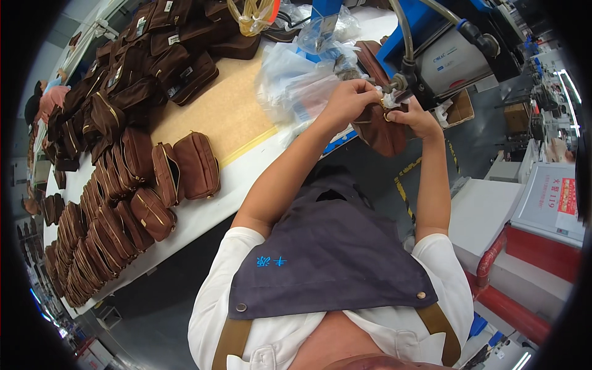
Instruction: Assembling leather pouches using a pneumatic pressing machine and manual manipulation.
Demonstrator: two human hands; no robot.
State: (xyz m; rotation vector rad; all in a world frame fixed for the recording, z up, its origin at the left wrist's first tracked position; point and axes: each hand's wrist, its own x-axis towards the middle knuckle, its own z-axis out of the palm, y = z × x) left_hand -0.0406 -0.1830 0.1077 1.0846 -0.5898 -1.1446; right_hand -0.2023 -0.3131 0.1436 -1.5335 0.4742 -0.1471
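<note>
Brown bag [383,137]: held at the machine's [444,69] lower end, just beyond the surface's [237,182] edge. Left grip [356,100] and right grip [419,120] both pinched on its upper edge, beside a small brass-coloured fitting [385,113]. Clear plastic bags [280,86] left of the hands. Farther left, on the surface: rows of brown zippered pouches [197,166]; behind them, a heap of darker pouches [161,52].

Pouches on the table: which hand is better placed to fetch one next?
Probably the left hand: it is nearer the table and its pouches, while the right hand lies farther off. Both are busy at the held pouch, so the left would need freeing first.
</note>
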